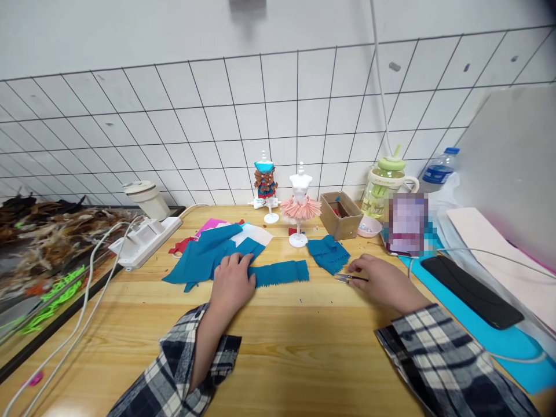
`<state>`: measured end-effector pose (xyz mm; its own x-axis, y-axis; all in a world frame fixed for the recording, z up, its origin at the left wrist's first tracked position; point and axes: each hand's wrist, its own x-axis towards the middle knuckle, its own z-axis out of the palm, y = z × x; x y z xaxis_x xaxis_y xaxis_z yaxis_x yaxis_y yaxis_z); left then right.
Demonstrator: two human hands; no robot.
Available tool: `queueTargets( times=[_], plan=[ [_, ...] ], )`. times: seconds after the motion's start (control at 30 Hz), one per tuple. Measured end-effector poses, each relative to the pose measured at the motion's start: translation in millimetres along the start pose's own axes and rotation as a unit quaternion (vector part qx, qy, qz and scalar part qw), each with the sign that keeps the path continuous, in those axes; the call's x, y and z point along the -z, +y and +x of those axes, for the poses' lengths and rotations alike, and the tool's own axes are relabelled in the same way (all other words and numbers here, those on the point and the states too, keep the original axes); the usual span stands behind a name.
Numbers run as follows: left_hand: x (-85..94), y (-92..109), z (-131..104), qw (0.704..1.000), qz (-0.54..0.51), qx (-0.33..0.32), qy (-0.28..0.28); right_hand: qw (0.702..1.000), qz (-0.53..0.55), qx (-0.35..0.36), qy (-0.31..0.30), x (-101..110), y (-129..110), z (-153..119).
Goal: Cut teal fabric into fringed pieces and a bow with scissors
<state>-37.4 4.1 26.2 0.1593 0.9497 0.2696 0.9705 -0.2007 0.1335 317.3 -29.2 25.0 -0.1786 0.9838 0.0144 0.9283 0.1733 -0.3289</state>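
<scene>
— Specify the fabric strip colour.
— Teal. Sleeves: navy-and-white plaid.
— Specify the front mannequin.
— White; skirt, salmon pink.
— Wall tiles?
— White, black grid lines.

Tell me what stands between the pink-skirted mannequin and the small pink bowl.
In the head view, the cardboard box stands between the pink-skirted mannequin and the pink bowl.

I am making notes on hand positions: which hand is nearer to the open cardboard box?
Right. The right hand is in front of the cardboard box, slightly rightward; the left hand is farther away, front-left of it, on teal fabric.
</scene>
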Motion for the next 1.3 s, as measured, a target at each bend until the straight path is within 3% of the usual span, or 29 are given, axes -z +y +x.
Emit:
queueTargets(
  times=[0.1,0.2,0.3,0.5,0.6,0.87,1.0,1.1,1.2,1.3],
  plan=[
    [0.8,6.1,-1.6,0.995,-0.041,-0.089,0.007,0.998,0.045,0.036,-0.023,-11.4,-22.7,-13.0],
    [-1.6,15.2,-4.2,0.969,-0.117,-0.212,-0.048,0.997,0.041,0.053,-0.031,-26.3,-48.2,-19.5],
    [-6.3,24.2,-7.9,0.949,-0.126,-0.27,-0.102,0.996,0.039,0.076,-0.023,-40.2,-73.9,-17.4],
    [-11.9,27.8,-10.4,0.952,-0.101,-0.264,-0.121,0.991,0.066,0.113,0.006,-62.2,-103.7,-4.7],
    [-12.2,25.6,-10.4,0.952,-0.103,-0.26,-0.12,0.984,0.099,0.146,0.018,-62.3,-99.5,-3.5],
    [-14.2,22.6,-11.2,0.952,-0.117,-0.258,-0.119,0.969,0.066,0.231,-0.049,-43.4,-70.3,-15.9],
    [-15.8,22.2,-10.4,0.951,-0.124,-0.257,-0.118,0.972,0.119,0.192,-0.058,-47.6,-58.8,-11.5],
    [-16.4,22.4,-10.0,0.952,-0.125,-0.254,-0.119,0.981,0.131,0.131,-0.058,-48.9,-64.6,-9.1],
    [-16.0,23.0,-10.0,0.951,-0.126,-0.257,-0.118,0.993,0.084,0.076,-0.039,-50.5,-77.8,-12.9],
    [-14.4,23.8,-10.1,0.95,-0.128,-0.259,-0.121,0.997,0.017,0.07,-0.02,-55.0,-86.7,-19.4]
  ],
)
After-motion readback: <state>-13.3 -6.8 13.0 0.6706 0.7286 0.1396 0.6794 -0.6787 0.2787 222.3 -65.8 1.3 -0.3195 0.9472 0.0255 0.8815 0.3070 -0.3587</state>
